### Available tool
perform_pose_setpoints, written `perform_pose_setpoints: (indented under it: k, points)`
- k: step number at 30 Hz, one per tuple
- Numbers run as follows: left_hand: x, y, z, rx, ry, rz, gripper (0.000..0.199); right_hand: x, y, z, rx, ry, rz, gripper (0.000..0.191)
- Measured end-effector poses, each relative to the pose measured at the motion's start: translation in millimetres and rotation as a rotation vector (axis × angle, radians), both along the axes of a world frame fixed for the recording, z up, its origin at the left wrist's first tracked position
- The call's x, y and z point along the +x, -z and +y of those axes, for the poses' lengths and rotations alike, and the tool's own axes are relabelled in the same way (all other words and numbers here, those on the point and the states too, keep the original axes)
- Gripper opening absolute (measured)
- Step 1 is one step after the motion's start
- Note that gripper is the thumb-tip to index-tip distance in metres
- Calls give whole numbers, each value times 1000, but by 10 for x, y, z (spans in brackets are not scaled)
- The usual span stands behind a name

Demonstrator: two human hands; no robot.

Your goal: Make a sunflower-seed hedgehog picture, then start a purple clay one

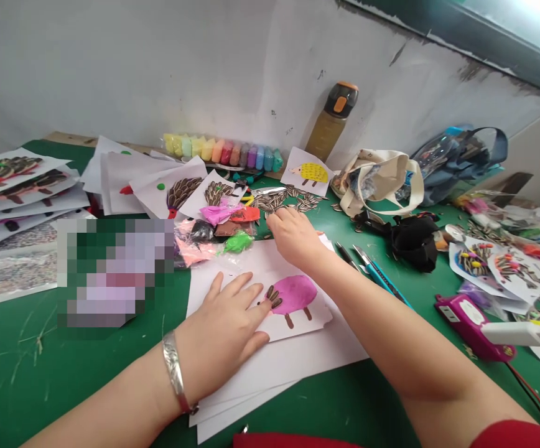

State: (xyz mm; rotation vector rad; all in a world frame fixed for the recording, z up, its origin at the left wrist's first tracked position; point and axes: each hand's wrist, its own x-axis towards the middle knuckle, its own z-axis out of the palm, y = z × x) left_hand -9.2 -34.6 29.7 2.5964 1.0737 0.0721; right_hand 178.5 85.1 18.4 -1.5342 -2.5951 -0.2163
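Observation:
My left hand (226, 333) lies flat with fingers spread on a white card (311, 320), holding nothing. On that card is a pink hedgehog-like body (293, 294) with brown legs. A few striped sunflower seeds (274, 297) sit on its left end, close by my left fingertips. My right hand (295, 236) reaches past the card to a pile of sunflower seeds (293, 198). Its fingers are curled down at the pile's near edge, and whatever is between the fingertips is hidden. Several white sheets (251, 398) lie under the card.
Bagged coloured clay (237, 241) lies left of the seeds, with more clay packs (223, 151) along the wall. A yellow hedgehog card (308, 172) leans near a bottle (333, 121). To the right are a blue cutter (382, 277), a cloth bag (377, 180) and a magenta device (475, 326).

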Motion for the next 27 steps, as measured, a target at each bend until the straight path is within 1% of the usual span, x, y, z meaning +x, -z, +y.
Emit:
perform_pose_setpoints:
  k: [3,5,6,9,12,14,16,19,22,27]
  points:
    - [6,16,1,20,5,-4,31,114,-128,-283,-64,73,169,21]
    - [10,23,5,23,3,-6,31,229,-203,-551,-159,54,325,21]
    - [10,26,7,21,2,-7,30,288,-227,-694,-205,21,408,21]
    - [7,28,13,12,7,-14,31,420,-236,-1080,-305,-32,610,15]
    - [2,11,23,-2,14,-31,30,443,-186,-1303,-385,-14,669,16]
    - [-1,-8,28,-8,17,-35,28,413,-148,-1349,-419,-10,680,13]
    - [-5,-19,29,-9,16,-36,27,374,-114,-1343,-420,-27,680,13]
    - [-13,-3,22,12,12,-57,29,343,-68,-1310,-385,-56,653,13]
    - [-18,31,9,34,12,-71,30,347,-29,-1293,-342,-72,583,17]
    - [-15,23,-3,9,13,-32,30,359,22,-1290,-277,-135,495,24]
